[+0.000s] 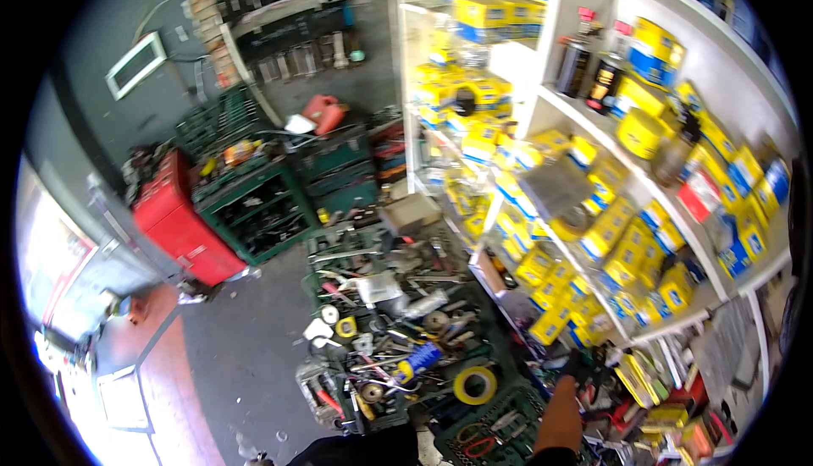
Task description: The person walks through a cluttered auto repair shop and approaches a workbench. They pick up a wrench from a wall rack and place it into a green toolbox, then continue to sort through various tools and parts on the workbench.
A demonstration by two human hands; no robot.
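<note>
My right forearm rises from the lower edge, bare below a black sleeve. My right hand [580, 365], which looks dark as if gloved, reaches to the cluttered lowest part of the shelving. Its fingers blend into dark items there, and whatever they touch is too blurred to make out. Just right of it lie yellow boxes [637, 380] among mixed parts. A green tool case [506, 405] with red-handled pliers [479, 446] sits open to the left of my forearm. My left hand is out of the picture.
White shelves [601, 110] on the right hold many yellow-and-blue boxes and spray cans. A bench heaped with tools bears a yellow tape roll [474, 385] and a blue-and-yellow can [418, 363]. Farther back stand a red cabinet [182, 220] and a green tool cart [262, 212].
</note>
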